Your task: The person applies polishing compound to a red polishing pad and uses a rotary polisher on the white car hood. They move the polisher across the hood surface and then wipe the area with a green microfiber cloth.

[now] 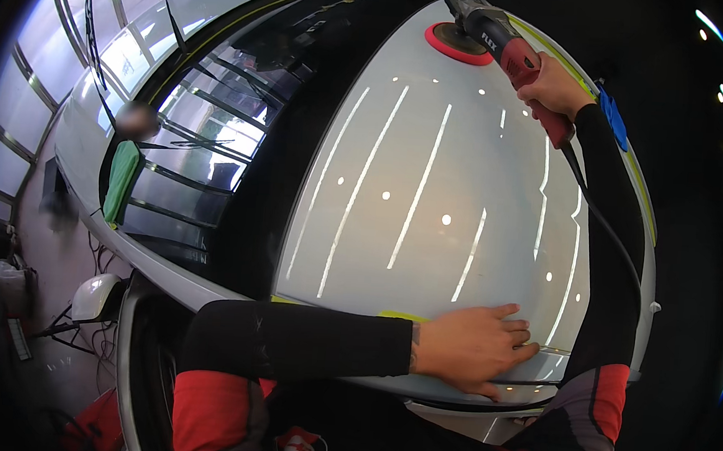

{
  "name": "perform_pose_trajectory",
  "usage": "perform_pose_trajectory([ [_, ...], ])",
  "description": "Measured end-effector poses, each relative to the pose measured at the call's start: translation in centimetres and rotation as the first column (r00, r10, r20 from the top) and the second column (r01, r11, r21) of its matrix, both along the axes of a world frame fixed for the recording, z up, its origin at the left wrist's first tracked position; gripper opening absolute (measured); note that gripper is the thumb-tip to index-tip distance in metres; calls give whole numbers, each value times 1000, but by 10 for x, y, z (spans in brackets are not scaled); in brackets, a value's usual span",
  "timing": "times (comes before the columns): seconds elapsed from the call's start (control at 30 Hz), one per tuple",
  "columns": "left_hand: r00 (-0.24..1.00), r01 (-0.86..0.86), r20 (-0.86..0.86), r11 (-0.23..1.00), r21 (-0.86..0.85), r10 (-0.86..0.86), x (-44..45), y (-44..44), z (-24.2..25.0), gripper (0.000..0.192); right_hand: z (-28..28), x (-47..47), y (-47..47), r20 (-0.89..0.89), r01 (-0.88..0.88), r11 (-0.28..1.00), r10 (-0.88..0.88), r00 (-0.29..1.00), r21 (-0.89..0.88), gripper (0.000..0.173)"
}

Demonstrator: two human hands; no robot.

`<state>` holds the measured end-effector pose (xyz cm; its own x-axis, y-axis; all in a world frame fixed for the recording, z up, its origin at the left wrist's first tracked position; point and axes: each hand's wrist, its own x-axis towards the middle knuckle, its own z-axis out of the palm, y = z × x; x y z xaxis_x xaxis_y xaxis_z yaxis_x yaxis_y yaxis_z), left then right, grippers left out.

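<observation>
My right hand (pixel 556 88) grips the red rear body of a FLEX power polisher (pixel 494 37) at the far side of a car's glossy white roof panel (pixel 374 226). Its round red-rimmed pad (pixel 459 44) is over the far part of the panel; whether it touches is hard to tell. A black power cord (pixel 607 224) runs from the tool back along my right sleeve. My left hand (pixel 475 346) is flat on the near edge of the roof, fingers spread, holding nothing. Yellow-green masking tape (pixel 402 316) shows beside its wrist.
Left of the panel are a dark glass section (pixel 263 187), wipers (pixel 94 50) and a folded green cloth (pixel 122 180). A blue cloth (pixel 613 117) hangs at the far edge. An open car door (pixel 133 348) and side mirror (pixel 97 297) stand near me. Cables (pixel 99 333) lie on the floor.
</observation>
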<state>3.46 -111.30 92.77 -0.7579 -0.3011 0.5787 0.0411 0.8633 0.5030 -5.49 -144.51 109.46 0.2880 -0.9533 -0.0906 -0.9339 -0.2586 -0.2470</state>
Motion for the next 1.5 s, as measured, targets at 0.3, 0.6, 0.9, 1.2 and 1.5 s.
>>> perform_pose_trajectory([
  [0.3,986,-69,-162,982,-177,40,-3,3,3,63,-6,28,34,-94,-101,994,97,991,-35,68],
  [0.6,492,-776,-746,614,-142,449,125,-43,50,13,-2,26,156,-54,-169,981,175,983,96,63],
  [0.9,111,-978,-295,156,135,949,284,-155,10,41,-13,20,265,-57,-309,946,316,947,98,78],
  [1.2,251,-855,-67,253,453,966,254,-26,2,42,4,1,347,-94,-331,913,360,928,238,82],
  [1.5,273,-848,15,233,476,962,257,-67,4,44,3,1,313,-128,-326,936,342,931,135,79],
])
